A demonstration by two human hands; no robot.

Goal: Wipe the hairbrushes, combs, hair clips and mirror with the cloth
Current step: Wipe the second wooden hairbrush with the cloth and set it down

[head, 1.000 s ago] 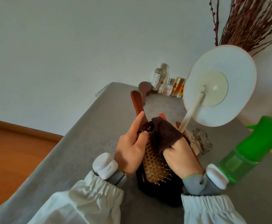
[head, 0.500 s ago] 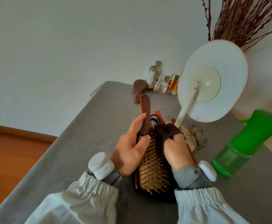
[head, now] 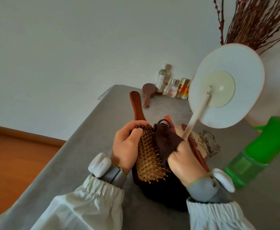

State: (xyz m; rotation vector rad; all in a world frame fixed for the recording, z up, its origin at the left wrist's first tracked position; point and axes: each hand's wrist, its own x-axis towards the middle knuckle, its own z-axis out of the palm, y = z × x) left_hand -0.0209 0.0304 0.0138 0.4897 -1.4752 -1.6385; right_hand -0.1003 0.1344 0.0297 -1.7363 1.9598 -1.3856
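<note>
Nearest the camera, two cream-sleeved forearms frame the work over a grey cloth-covered table (head: pixel 56 156). The left hand (head: pixel 127 146) curls round the near left edge of a large reddish-brown wooden paddle hairbrush (head: pixel 148 156), thumb and fingertips at the top of its bristle pad, holding it bristles-up and slightly tilted. The right hand (head: pixel 184 165) grips a dark brown cloth (head: pixel 166 143) and presses it against the right side of the pale wooden pins; more of the cloth hangs dark beneath the brush head. The brush's long axis runs away from the person, head close to the wrists and handle pointing up and to the left toward the far end of the table, so a wiping stroke along it would, I judge, travel from the near bristles outward toward the handle, with the right hand best placed to make it. Just beyond the right hand lie a reddish comb (head: pixel 197 151), a wire hair clip (head: pixel 209 144) and a black ring-shaped item I cannot identify, all apparently still to be wiped. Above them a round white mirror on a cream stem (head: pixel 225 90) shows its back. To the right stands a green spray bottle (head: pixel 255 155). Farther off lies a small brown hairbrush (head: pixel 148 93), beside several small bottles (head: pixel 172 85) against the wall, with dried branches (head: pixel 255 22) behind.
</note>
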